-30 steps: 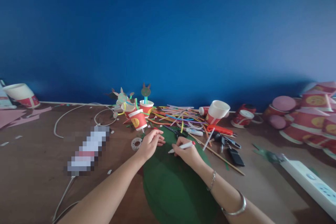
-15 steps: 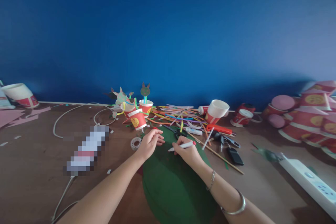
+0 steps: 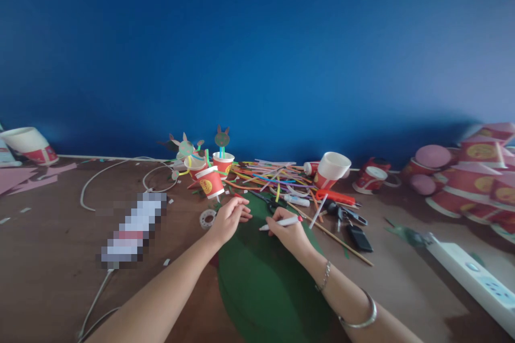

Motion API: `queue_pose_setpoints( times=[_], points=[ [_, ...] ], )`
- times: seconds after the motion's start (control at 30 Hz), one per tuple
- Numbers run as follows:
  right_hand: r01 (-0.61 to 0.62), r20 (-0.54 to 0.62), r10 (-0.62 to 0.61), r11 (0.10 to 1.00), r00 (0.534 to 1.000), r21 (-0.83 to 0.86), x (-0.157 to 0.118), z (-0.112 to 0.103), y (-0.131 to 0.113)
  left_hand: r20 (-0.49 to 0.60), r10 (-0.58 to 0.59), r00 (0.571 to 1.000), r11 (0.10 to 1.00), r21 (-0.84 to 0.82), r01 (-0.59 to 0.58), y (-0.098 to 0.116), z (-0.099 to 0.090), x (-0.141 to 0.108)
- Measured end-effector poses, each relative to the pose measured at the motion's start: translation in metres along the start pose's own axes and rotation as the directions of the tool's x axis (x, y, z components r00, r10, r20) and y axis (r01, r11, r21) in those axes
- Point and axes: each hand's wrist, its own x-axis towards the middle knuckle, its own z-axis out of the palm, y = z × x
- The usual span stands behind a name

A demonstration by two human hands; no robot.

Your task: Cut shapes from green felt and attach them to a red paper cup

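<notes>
My right hand (image 3: 287, 233) grips a white marker (image 3: 286, 221) with a red end, its tip pointing left over a dark green sheet (image 3: 269, 289). My left hand (image 3: 232, 217) rests at the sheet's upper left, fingers stretched out and holding nothing. A white tape roll (image 3: 207, 218) lies by the left wrist. Just beyond the hands are black-handled scissors (image 3: 276, 204) and a second white marker (image 3: 296, 200). Whether the held marker's tip touches the sheet I cannot tell.
Red paper cups with paper animal figures (image 3: 209, 181) stand behind my left hand, beside colourful strips (image 3: 269, 174). Rightward are a white-rimmed cup (image 3: 332, 171), an orange cutter (image 3: 336, 197), keys (image 3: 360, 238), a wooden stick (image 3: 346, 246) and a power strip (image 3: 470, 278). A blurred-out device (image 3: 134, 233) lies left.
The marker and my right hand have shifted very slightly to the right. My left hand stays nearly where it was.
</notes>
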Motion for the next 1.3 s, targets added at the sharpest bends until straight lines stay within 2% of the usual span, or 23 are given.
queue_pose_setpoints(
  times=[0.2, 0.37, 0.5, 0.67, 0.87, 1.17, 1.3],
  points=[
    [0.01, 0.011, -0.009, 0.998, 1.0, -0.055, 0.0, 0.0, -0.001, 0.003, 0.004, 1.0, 1.0, 0.004, -0.004, 0.0, -0.001, -0.001],
    [0.002, -0.029, -0.003, 1.0, 1.0, -0.01, 0.002, 0.001, 0.002, -0.002, 0.004, 1.0, 1.0, 0.002, -0.004, 0.001, 0.0, -0.001],
    [-0.009, -0.013, 0.009, 1.0, 1.0, 0.016, 0.0, 0.0, 0.001, -0.004, -0.005, 1.0, 1.0, -0.003, 0.005, 0.001, 0.0, -0.001],
    [-0.007, 0.007, 0.007, 1.0, 1.0, -0.029, -0.001, -0.001, -0.001, 0.002, -0.006, 1.0, 1.0, 0.004, 0.006, 0.001, 0.0, -0.001],
    [0.016, -0.046, -0.016, 1.0, 0.999, 0.009, 0.001, 0.0, 0.002, 0.003, -0.006, 1.0, 1.0, 0.002, 0.006, 0.001, 0.0, -0.001],
    [0.021, -0.015, -0.019, 0.988, 1.0, 0.154, -0.001, -0.001, -0.002, 0.006, -0.019, 1.0, 1.0, -0.008, 0.019, 0.002, -0.001, 0.0],
    [0.035, 0.063, -0.043, 0.992, 0.997, 0.125, -0.003, 0.001, -0.008, -0.008, -0.038, 0.999, 0.996, -0.081, 0.037, 0.002, -0.002, 0.001]
  ],
)
